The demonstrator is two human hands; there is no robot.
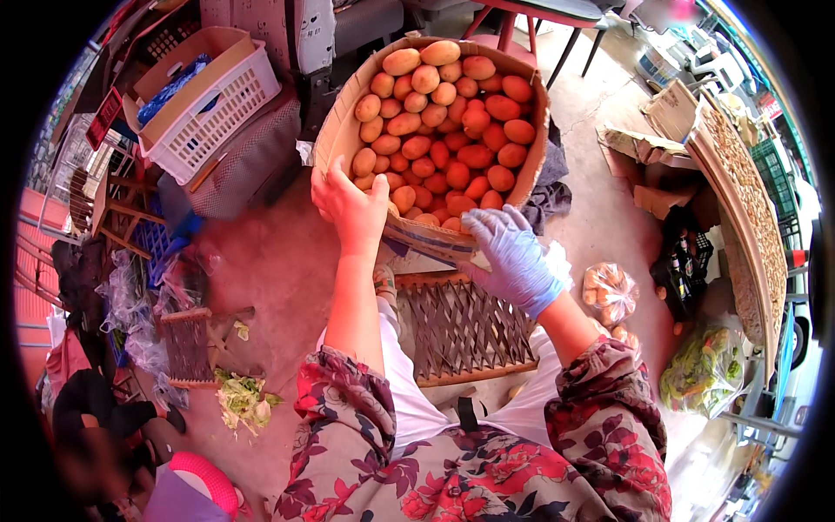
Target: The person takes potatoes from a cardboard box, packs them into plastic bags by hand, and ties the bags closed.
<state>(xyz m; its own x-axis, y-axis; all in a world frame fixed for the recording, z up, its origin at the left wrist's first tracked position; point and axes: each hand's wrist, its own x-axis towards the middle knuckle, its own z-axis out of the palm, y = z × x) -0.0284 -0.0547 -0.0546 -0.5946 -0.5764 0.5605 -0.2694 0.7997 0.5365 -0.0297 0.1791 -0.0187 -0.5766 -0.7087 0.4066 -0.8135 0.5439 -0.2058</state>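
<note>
A round-cornered cardboard box (pixel 531 165) full of oval, orange-to-red fruits (pixel 435 152) stands before me, tipped slightly toward me. What kind of fruit they are I cannot tell for sure. My left hand (pixel 352 204), bare, is at the box's left front, its thumb by the rim and its fingers against the outer wall. On the right front, my right hand (pixel 513 257) in a thin blue glove has its fingers over the rim and its thumb lower, by the outside wall. Beneath the box's near side is a low wooden stool (pixel 470 326) with a woven strap seat.
White plastic crate (pixel 213 109) with a carton at the upper left. Bagged round produce (pixel 609 291) and bagged greens (pixel 703 372) lie to the right, near a long board (pixel 739 191) covered with small pieces. Leaf scraps (pixel 243 398) and a second strap stool (pixel 189 348) are left.
</note>
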